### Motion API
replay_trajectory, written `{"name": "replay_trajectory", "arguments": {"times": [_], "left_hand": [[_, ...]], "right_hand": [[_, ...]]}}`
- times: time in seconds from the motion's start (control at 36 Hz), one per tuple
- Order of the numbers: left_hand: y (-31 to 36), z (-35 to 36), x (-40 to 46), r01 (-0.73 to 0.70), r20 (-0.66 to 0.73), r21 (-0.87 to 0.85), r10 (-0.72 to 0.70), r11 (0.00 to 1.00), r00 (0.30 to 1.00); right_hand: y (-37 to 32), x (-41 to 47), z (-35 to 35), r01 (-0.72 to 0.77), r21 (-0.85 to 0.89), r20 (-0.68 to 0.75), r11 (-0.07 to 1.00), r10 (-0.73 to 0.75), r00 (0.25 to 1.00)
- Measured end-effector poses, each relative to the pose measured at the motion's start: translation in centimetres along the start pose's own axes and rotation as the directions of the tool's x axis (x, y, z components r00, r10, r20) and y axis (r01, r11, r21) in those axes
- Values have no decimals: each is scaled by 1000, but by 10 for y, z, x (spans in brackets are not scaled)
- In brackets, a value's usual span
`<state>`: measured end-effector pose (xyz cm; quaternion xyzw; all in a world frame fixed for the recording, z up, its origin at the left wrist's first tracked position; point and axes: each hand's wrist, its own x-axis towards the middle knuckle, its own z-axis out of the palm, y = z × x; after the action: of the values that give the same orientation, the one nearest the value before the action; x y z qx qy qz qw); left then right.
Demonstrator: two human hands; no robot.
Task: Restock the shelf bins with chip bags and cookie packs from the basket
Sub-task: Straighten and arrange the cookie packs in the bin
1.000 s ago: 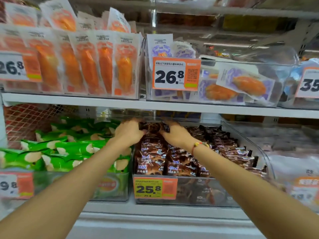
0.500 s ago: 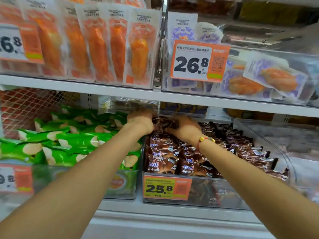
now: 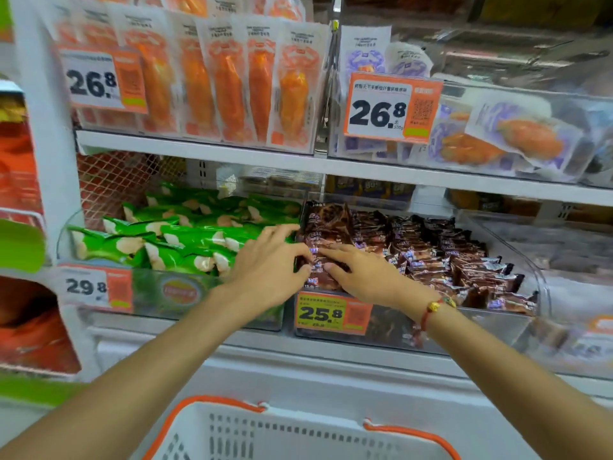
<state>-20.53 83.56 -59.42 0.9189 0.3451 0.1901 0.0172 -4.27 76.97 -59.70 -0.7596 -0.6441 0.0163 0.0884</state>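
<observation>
Both hands are working at the front of the clear cookie bin (image 3: pixel 411 330): left hand (image 3: pixel 265 263) and right hand (image 3: pixel 361 277) are pressing on brown cookie packs (image 3: pixel 331 227), fingers spread, gripping nothing. Chip bags (image 3: pixel 172 240) are filling the bin beside it. The basket (image 3: pixel 298 433) is waiting below; reaching into it seems next.

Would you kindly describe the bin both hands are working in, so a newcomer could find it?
On the lower shelf, find the clear bin right of the green chip bags. It holds brown cookie packs and carries the yellow 25.8 price tag; neighbouring tags are white.
</observation>
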Motion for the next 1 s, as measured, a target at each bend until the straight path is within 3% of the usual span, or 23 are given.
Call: {"name": "replay_trajectory", "arguments": {"times": [0.17,0.25,0.28,0.33,0.39,0.42,0.5,0.58,0.64,0.86,1.0], "left_hand": [[12,3,3,26,27,63,-28,998,999],[5,-3,1,12,33,6,-13,1000,999],[-3,-6,-3,18,-1,-41,-18,999,1000],[-25,-14,-14,34,-129,-117,-49,993,990],[-55,-22,-24,57,-277,-102,-84,993,957],[-73,-25,-27,91,-311,-66,-107,994,944],[-122,-31,-27,272,-182,81,-254,959,950],[-150,-32,-22,359,14,160,-366,919,930],[-153,-30,-20,374,61,188,-391,908,918],[-154,-41,-21,348,25,277,-369,896,929],[-158,-46,-17,333,107,310,-381,890,918]], "right_hand": [[-4,4,-10,-51,53,110,997,45,993],[-5,6,-20,-76,45,200,996,66,978],[-7,4,-22,-68,-24,161,997,71,984],[-20,-5,-19,-33,-173,-92,984,17,996],[-48,-13,-11,82,-145,-336,986,-128,933],[-65,-14,-7,150,-108,-374,983,-180,910],[-107,7,7,198,-113,-259,974,-221,940],[-132,41,23,76,-125,-39,989,-81,996],[-139,56,28,-21,-92,67,996,27,997],[-136,65,22,-42,-90,97,995,51,994],[-143,69,17,-45,-152,94,987,60,994]]}}
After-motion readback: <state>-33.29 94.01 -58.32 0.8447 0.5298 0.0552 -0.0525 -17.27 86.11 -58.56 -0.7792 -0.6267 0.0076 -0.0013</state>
